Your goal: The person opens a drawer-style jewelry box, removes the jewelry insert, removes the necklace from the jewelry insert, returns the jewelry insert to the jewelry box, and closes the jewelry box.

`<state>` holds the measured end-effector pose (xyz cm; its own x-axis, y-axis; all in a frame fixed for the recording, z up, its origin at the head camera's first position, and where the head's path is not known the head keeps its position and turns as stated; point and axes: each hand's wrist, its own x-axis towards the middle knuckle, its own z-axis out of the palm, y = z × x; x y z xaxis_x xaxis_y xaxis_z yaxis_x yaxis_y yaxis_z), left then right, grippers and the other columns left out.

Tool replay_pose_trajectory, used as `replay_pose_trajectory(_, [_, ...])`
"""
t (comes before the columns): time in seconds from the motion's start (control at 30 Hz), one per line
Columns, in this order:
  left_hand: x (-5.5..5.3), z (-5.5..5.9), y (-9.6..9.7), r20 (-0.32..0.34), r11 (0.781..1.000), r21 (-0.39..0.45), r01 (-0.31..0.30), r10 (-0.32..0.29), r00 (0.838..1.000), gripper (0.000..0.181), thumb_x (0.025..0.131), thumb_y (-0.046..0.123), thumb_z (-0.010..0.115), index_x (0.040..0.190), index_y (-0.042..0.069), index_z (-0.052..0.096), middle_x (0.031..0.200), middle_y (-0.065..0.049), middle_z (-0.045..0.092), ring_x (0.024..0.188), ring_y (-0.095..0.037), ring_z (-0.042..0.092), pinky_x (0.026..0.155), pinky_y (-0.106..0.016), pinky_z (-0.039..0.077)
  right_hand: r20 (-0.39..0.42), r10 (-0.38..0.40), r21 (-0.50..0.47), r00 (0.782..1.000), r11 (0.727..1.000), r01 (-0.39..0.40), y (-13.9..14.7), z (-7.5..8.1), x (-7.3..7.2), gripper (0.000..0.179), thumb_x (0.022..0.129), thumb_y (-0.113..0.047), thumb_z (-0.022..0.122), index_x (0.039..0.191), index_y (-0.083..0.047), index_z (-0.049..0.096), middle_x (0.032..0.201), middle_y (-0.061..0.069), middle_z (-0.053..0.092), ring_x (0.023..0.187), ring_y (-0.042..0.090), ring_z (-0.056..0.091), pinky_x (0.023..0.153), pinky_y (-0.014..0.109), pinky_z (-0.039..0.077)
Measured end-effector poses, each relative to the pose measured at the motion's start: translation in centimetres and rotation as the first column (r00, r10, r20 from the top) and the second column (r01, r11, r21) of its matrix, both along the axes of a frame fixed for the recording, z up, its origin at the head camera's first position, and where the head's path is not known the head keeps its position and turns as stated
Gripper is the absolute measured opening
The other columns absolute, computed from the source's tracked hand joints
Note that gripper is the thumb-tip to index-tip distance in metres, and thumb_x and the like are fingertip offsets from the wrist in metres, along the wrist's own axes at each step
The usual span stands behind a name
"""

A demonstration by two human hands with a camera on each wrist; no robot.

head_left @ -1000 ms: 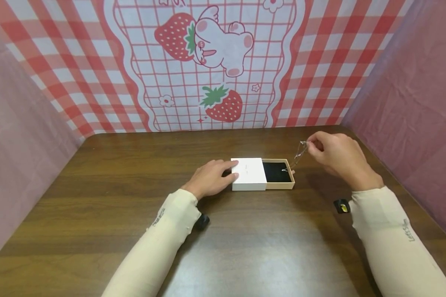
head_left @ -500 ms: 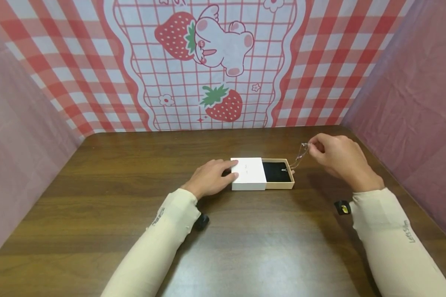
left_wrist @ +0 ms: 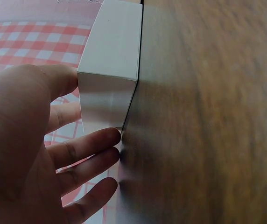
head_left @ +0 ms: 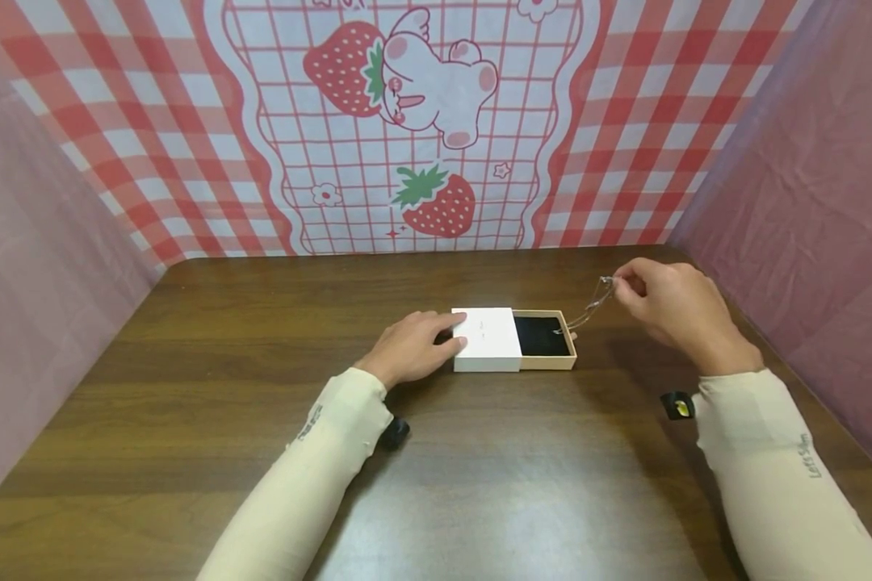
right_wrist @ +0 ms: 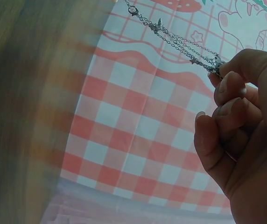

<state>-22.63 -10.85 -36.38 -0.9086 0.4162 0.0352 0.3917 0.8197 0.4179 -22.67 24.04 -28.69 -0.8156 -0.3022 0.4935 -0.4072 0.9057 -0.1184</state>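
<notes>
A white box sleeve (head_left: 487,340) lies on the brown table, with its tan drawer (head_left: 549,364) pulled partway out to the right. Inside the drawer is a black pad (head_left: 540,337). My left hand (head_left: 412,349) rests thumb and forefinger on the sleeve's left end; in the left wrist view its other fingers (left_wrist: 84,147) extend loosely beside the end face. Between thumb and forefinger my right hand (head_left: 679,313) pinches a thin silver chain (head_left: 591,309) with small star charms. The chain (right_wrist: 171,41) slants down to the pad's right edge, its far end still over the drawer.
A red-and-white checked cloth (head_left: 628,153) with strawberry prints hangs behind the table (head_left: 262,307). Pink cloths hang at the left (head_left: 36,218) and right (head_left: 807,202). A small tab (head_left: 573,336) sticks out at the drawer's right end.
My right hand has shifted slightly to the right with the chain, which now stretches farther and at a lower slant from the drawer. The left hand and box stay put.
</notes>
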Motion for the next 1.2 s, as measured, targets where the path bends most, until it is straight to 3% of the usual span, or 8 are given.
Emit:
replay_pose_trajectory(0.47, [-0.1, -0.2, 0.0, -0.001, 1.0, 0.006, 0.004, -0.004, 1.0, 0.055, 0.102, 0.049, 0.052, 0.152, 0.03, 0.046, 0.138, 0.0, 0.058, 0.125, -0.018, 0.052, 0.105, -0.045, 0.042, -0.033, 0.0, -0.01, 0.999, 1.0, 0.0, 0.7, -0.1, -0.1, 0.009, 0.091, -0.014, 0.066, 0.092, -0.009, 0.073, 0.065, -0.001, 0.061, 0.057, 0.019, 0.052, 0.056, 0.044, 0.042])
replay_pose_trajectory(1.2, [-0.1, -0.1, -0.1, 0.003, 1.0, 0.011, 0.002, -0.002, 1.0, 0.055, 0.102, 0.05, 0.052, 0.152, 0.03, 0.046, 0.137, 0.001, 0.059, 0.123, -0.017, 0.053, 0.104, -0.045, 0.043, 0.044, -0.026, -0.004, 0.999, 1.0, 0.026, 2.4, -0.3, 0.2, 0.013, 0.094, -0.017, 0.063, 0.093, -0.008, 0.073, 0.067, -0.001, 0.062, 0.057, 0.019, 0.051, 0.053, 0.044, 0.041])
